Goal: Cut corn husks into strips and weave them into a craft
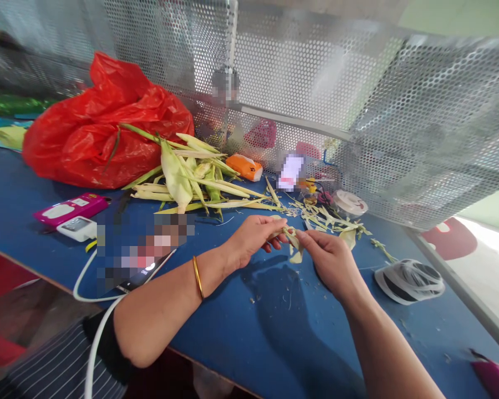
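Note:
A small, twisted piece of pale green corn husk [296, 247] is held above the blue table. My left hand [255, 237], with a gold bangle on the wrist, pinches its left end between thumb and fingers. From the other side, my right hand [328, 259] grips the husk with thumb and forefinger. Loose husk ends hang down between the two hands. Behind my left hand lies a heap of corn husks [177, 177], long green and yellowish leaves. Thin husk scraps [326, 219] are scattered beyond my right hand.
A red plastic bag [108, 127] bulges at back left, near an orange tissue pack [244, 166]. A white tape roll [350, 203] and a plastic-wrapped black-and-white roll [410, 281] lie right. A white cable [78, 280] passes my left arm. Perforated metal panels [291, 72] stand behind.

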`<action>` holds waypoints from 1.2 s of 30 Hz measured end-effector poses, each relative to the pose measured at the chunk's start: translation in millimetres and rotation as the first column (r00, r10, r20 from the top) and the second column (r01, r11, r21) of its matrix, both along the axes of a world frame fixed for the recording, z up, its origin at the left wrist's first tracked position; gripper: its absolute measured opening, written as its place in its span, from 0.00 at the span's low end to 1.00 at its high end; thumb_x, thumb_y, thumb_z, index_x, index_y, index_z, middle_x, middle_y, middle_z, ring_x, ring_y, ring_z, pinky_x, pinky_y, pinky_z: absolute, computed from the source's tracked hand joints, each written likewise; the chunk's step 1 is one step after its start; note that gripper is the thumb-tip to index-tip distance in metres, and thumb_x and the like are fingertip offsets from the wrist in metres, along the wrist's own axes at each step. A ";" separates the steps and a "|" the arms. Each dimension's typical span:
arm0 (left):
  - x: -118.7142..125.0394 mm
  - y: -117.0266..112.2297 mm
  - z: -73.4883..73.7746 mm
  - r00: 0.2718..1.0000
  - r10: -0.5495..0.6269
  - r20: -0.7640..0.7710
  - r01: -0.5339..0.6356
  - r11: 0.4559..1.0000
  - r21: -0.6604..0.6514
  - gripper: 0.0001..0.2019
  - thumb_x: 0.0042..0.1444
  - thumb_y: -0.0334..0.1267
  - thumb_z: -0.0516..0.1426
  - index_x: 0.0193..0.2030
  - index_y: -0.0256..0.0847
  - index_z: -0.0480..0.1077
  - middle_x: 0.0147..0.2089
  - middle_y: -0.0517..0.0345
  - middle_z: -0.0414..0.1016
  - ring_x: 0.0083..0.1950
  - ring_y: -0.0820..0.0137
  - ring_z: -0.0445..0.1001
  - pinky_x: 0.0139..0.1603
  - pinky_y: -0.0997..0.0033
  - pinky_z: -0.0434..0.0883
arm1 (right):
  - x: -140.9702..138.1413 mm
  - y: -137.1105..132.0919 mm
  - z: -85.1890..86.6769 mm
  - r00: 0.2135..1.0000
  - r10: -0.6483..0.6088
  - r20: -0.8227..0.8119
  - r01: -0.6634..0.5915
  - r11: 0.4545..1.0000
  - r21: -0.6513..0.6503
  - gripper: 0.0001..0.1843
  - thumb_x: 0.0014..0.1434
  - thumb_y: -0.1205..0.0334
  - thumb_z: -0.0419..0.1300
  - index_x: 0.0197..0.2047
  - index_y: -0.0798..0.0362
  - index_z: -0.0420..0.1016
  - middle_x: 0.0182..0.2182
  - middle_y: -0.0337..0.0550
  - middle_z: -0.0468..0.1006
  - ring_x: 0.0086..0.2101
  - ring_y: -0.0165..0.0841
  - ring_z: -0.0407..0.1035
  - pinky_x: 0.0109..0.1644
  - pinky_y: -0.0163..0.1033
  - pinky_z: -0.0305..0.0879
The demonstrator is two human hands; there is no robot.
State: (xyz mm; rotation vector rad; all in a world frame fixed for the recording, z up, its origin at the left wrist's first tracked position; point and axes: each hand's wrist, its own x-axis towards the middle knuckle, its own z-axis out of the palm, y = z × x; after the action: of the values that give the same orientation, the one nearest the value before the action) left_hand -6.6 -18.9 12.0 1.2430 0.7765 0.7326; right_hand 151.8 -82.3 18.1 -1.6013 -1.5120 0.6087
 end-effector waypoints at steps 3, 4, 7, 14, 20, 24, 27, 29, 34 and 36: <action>-1.3 -2.4 3.8 0.999 -0.047 -0.008 0.047 0.999 -0.027 0.16 0.59 0.46 0.55 0.29 0.36 0.74 0.28 0.56 0.75 0.25 0.77 0.68 0.26 0.74 0.60 | -0.6 3.8 -6.3 0.976 -0.077 -0.205 0.072 0.997 -0.033 0.22 0.54 0.40 0.62 0.26 0.53 0.80 0.25 0.40 0.78 0.30 0.35 0.69 0.36 0.38 0.62; -1.4 -3.5 4.4 0.998 -0.059 -0.027 0.058 0.998 -0.024 0.16 0.58 0.46 0.56 0.28 0.36 0.74 0.28 0.56 0.75 0.25 0.77 0.68 0.27 0.74 0.60 | -1.9 4.9 -8.6 0.954 -0.094 -0.284 0.091 0.996 -0.025 0.21 0.52 0.41 0.64 0.27 0.53 0.80 0.27 0.41 0.79 0.32 0.36 0.70 0.38 0.39 0.63; -1.2 -5.6 2.8 0.994 -0.089 -0.057 0.088 0.996 -0.016 0.14 0.54 0.46 0.60 0.26 0.37 0.74 0.30 0.56 0.76 0.26 0.76 0.69 0.27 0.74 0.60 | -6.8 6.7 -14.4 0.862 -0.110 -0.495 0.123 0.992 -0.007 0.16 0.48 0.47 0.69 0.28 0.53 0.81 0.28 0.41 0.80 0.33 0.35 0.72 0.42 0.40 0.65; 1.6 -5.9 -2.9 0.994 -0.090 -0.068 0.089 0.996 -0.012 0.14 0.48 0.46 0.64 0.24 0.38 0.72 0.25 0.60 0.73 0.24 0.76 0.68 0.26 0.74 0.60 | -13.7 4.3 -16.8 0.777 -0.040 -0.628 0.059 0.998 0.008 0.14 0.47 0.51 0.69 0.25 0.52 0.75 0.24 0.40 0.75 0.27 0.32 0.68 0.33 0.38 0.66; 2.6 -8.9 1.9 0.994 -0.098 -0.043 0.091 0.986 -0.140 0.13 0.47 0.43 0.66 0.22 0.36 0.72 0.23 0.59 0.73 0.24 0.76 0.69 0.31 0.72 0.66 | -15.9 7.0 -20.5 0.749 -0.117 -0.652 0.166 0.986 0.013 0.14 0.44 0.53 0.71 0.25 0.53 0.75 0.22 0.38 0.75 0.25 0.31 0.66 0.31 0.37 0.63; 2.8 -7.0 -1.5 0.994 -0.057 0.098 0.076 0.977 -0.200 0.11 0.47 0.42 0.67 0.29 0.35 0.76 0.31 0.53 0.79 0.32 0.73 0.75 0.39 0.70 0.69 | -10.7 5.6 -15.3 0.902 -0.229 -0.365 0.299 0.943 0.149 0.15 0.52 0.49 0.65 0.34 0.53 0.79 0.30 0.42 0.79 0.33 0.35 0.70 0.40 0.41 0.64; 3.0 -3.8 -3.6 0.977 0.004 0.212 0.040 0.979 -0.200 0.09 0.48 0.39 0.67 0.34 0.36 0.78 0.37 0.51 0.80 0.38 0.71 0.77 0.45 0.68 0.70 | -11.4 -0.1 -7.5 0.937 -0.335 -0.100 0.349 0.880 0.321 0.13 0.56 0.50 0.62 0.31 0.52 0.78 0.29 0.41 0.79 0.33 0.36 0.70 0.41 0.40 0.63; 3.0 -2.3 -3.8 0.968 0.050 0.247 -0.006 0.985 -0.173 0.09 0.46 0.37 0.67 0.34 0.35 0.79 0.38 0.52 0.80 0.39 0.71 0.76 0.47 0.69 0.70 | -16.0 -3.1 -5.6 0.963 -0.266 -0.036 0.266 0.928 0.261 0.14 0.56 0.50 0.62 0.28 0.52 0.78 0.26 0.41 0.78 0.31 0.36 0.70 0.38 0.40 0.63; 3.4 -3.4 -3.0 0.944 0.126 0.306 -0.075 0.982 -0.173 0.09 0.43 0.36 0.67 0.32 0.34 0.79 0.37 0.51 0.80 0.41 0.70 0.76 0.49 0.70 0.69 | -29.5 -1.4 -17.4 0.986 -0.057 -0.154 0.070 0.994 0.082 0.15 0.55 0.50 0.61 0.33 0.53 0.81 0.30 0.42 0.81 0.34 0.38 0.71 0.41 0.40 0.64; 3.9 -4.2 -3.0 0.935 0.134 0.329 -0.075 0.980 -0.186 0.09 0.41 0.36 0.68 0.31 0.34 0.79 0.36 0.51 0.80 0.41 0.69 0.76 0.49 0.70 0.69 | -31.6 0.0 -22.3 0.981 -0.060 -0.183 0.073 0.995 0.068 0.16 0.56 0.49 0.61 0.31 0.54 0.80 0.28 0.41 0.78 0.32 0.36 0.69 0.39 0.38 0.62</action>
State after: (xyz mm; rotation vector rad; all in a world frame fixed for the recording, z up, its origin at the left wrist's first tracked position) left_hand -2.6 -23.0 9.1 0.8926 0.6075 0.9210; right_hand 120.2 -82.3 -4.2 -1.4918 -1.3278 0.6347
